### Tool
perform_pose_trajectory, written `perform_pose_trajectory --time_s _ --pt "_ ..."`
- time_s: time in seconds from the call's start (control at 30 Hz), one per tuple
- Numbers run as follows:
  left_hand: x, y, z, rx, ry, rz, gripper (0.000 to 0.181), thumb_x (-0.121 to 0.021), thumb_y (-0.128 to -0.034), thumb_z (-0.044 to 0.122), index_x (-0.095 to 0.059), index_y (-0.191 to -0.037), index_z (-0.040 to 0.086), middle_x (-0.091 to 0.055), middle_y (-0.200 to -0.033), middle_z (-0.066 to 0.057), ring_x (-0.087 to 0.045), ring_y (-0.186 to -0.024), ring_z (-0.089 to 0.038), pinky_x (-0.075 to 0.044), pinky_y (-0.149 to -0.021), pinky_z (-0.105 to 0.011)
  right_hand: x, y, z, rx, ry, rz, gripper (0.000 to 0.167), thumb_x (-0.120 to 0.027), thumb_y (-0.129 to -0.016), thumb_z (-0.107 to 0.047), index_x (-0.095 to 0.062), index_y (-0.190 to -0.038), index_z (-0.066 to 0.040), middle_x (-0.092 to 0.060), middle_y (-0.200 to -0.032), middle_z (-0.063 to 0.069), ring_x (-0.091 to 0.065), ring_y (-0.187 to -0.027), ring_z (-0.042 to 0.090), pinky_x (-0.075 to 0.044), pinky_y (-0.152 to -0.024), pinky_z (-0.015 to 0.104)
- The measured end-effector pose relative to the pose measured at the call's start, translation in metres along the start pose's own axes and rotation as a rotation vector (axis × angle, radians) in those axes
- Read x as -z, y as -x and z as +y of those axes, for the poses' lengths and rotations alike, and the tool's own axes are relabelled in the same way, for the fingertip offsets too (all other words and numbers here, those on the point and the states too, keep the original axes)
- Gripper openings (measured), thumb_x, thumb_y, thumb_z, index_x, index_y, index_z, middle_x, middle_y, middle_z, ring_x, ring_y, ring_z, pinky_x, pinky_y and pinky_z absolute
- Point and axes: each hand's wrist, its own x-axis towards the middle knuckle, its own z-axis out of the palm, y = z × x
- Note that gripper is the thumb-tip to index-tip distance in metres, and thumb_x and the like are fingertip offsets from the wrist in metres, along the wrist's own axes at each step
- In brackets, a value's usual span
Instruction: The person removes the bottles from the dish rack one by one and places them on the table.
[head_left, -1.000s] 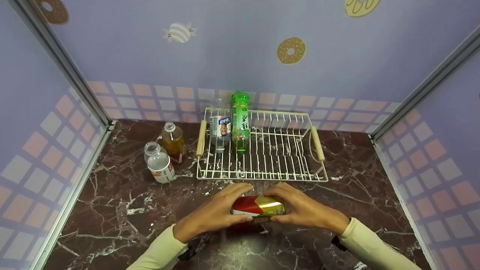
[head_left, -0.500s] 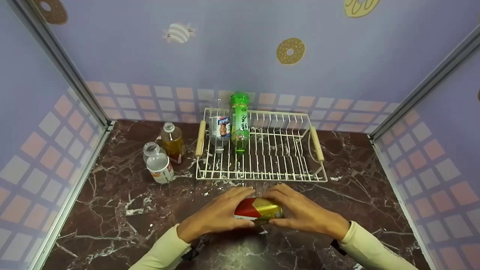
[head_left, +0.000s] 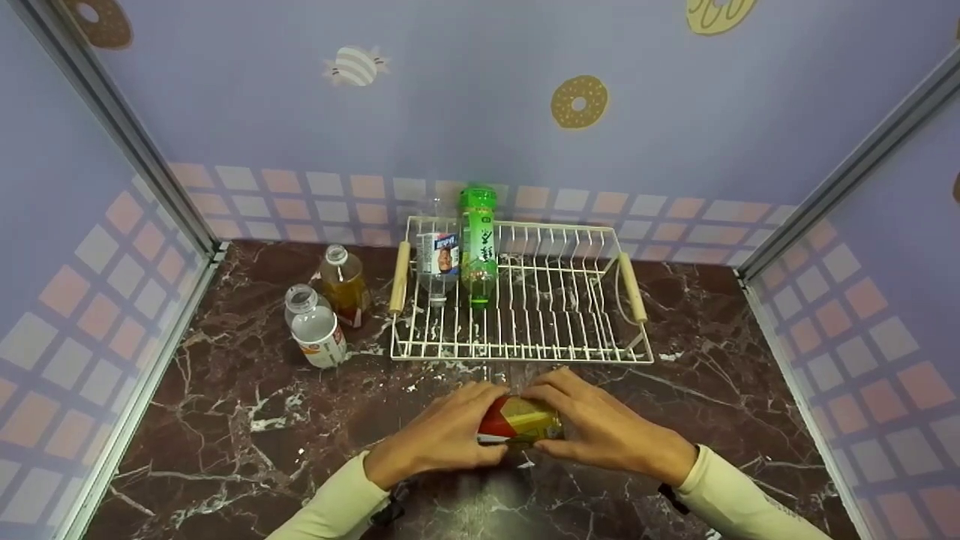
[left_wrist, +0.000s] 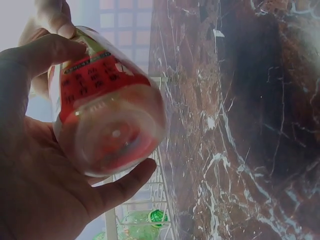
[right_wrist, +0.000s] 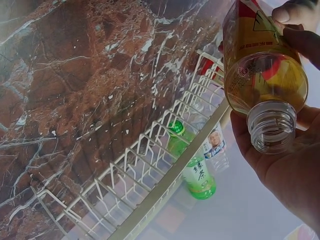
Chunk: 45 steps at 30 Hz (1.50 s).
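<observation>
Both hands hold an uncapped clear plastic bottle (head_left: 525, 421) with a red and yellow label, lying sideways above the counter in front of the wire rack. My left hand (head_left: 442, 435) grips the base end; the round bottom (left_wrist: 115, 135) shows in the left wrist view. Around the other end curls my right hand (head_left: 607, 427), and the right wrist view shows the open threaded neck (right_wrist: 271, 127) beside its palm. Thumbs are on the near side, fingers on the far side. In the head view the hands cover both ends of the bottle.
A white wire rack (head_left: 555, 352) with wooden handles stands behind the hands. A green bottle (head_left: 478, 244) and a clear labelled bottle (head_left: 437, 259) lie in its left part. Left of it stand two uncapped bottles, one white-labelled (head_left: 319, 334), one amber-tinted (head_left: 345, 289).
My left hand has slid a little to the right, nearer my right hand, and covers more of the bottle. The label appears slightly turned. Rack and other bottles stay put.
</observation>
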Motion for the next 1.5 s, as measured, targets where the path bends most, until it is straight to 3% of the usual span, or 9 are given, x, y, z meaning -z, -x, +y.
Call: perform_pose_trajectory --time_s 0.1,0.23,0.6,0.83,1.17,1.27,1.5 --pt "-0.003 -0.001 0.0 -0.005 -0.011 0.015 0.063 -0.083 -0.0883 0.031 -0.061 -0.146 0.015 -0.063 -0.119 0.007 -0.056 -0.1 -0.01 -0.056 -0.083 -0.026 0.0 -0.001 -0.001 0.003 0.001 0.005 0.068 -0.095 -0.088 -0.029 -0.065 -0.145 -0.008 -0.062 -0.141 0.003 -0.062 -0.12 0.015 -0.064 -0.099 0.033" --pt "-0.006 -0.001 -0.001 0.008 -0.013 0.02 0.061 -0.083 -0.0871 0.029 -0.061 -0.142 0.016 -0.063 -0.12 0.007 -0.056 -0.101 -0.01 -0.057 -0.087 -0.029 -0.002 -0.001 -0.003 0.005 0.008 0.008 0.067 -0.096 -0.087 -0.029 -0.066 -0.143 -0.007 -0.063 -0.139 0.004 -0.062 -0.117 0.015 -0.064 -0.096 0.032" --pt "-0.01 -0.001 -0.003 -0.008 0.007 0.036 0.064 -0.083 -0.085 0.029 -0.06 -0.143 0.015 -0.066 -0.126 0.004 -0.059 -0.106 -0.011 -0.059 -0.093 -0.034 -0.001 -0.003 -0.005 -0.002 0.012 0.002 0.068 -0.095 -0.087 -0.03 -0.066 -0.144 -0.008 -0.063 -0.142 0.004 -0.063 -0.119 0.015 -0.064 -0.096 0.033" --pt "-0.012 -0.001 -0.004 0.011 0.051 0.01 0.07 -0.086 -0.0871 0.027 -0.058 -0.151 0.014 -0.066 -0.134 0.001 -0.06 -0.114 -0.013 -0.059 -0.098 -0.036 -0.001 -0.002 -0.006 0.015 0.042 -0.023 0.067 -0.096 -0.085 -0.03 -0.069 -0.142 -0.007 -0.064 -0.14 0.005 -0.063 -0.12 0.017 -0.064 -0.099 0.034" --pt "-0.017 -0.005 -0.001 -0.038 -0.054 0.037 0.069 -0.089 -0.0904 0.042 -0.061 -0.146 0.012 -0.066 -0.134 0.002 -0.057 -0.114 -0.013 -0.056 -0.1 -0.039 0.0 -0.003 -0.007 0.048 0.071 -0.051 0.067 -0.096 -0.085 -0.032 -0.07 -0.142 -0.008 -0.066 -0.138 0.005 -0.063 -0.12 0.018 -0.063 -0.102 0.036" --pt "-0.019 -0.006 -0.001 -0.034 -0.027 0.048 0.065 -0.089 -0.0907 0.038 -0.063 -0.144 0.012 -0.066 -0.132 0.002 -0.057 -0.116 -0.013 -0.056 -0.104 -0.042 0.003 -0.003 -0.007 0.068 0.093 -0.045 0.067 -0.096 -0.085 -0.033 -0.07 -0.141 -0.008 -0.067 -0.139 0.004 -0.063 -0.122 0.018 -0.062 -0.104 0.037" --pt "-0.024 -0.006 -0.009 -0.005 0.126 0.109 0.067 -0.09 -0.0879 0.026 -0.061 -0.145 0.009 -0.065 -0.137 -0.003 -0.061 -0.119 -0.017 -0.058 -0.105 -0.042 0.02 -0.001 -0.001 0.099 0.073 0.036 0.061 -0.095 -0.087 -0.033 -0.07 -0.137 -0.007 -0.068 -0.138 0.004 -0.065 -0.124 0.019 -0.063 -0.104 0.039"
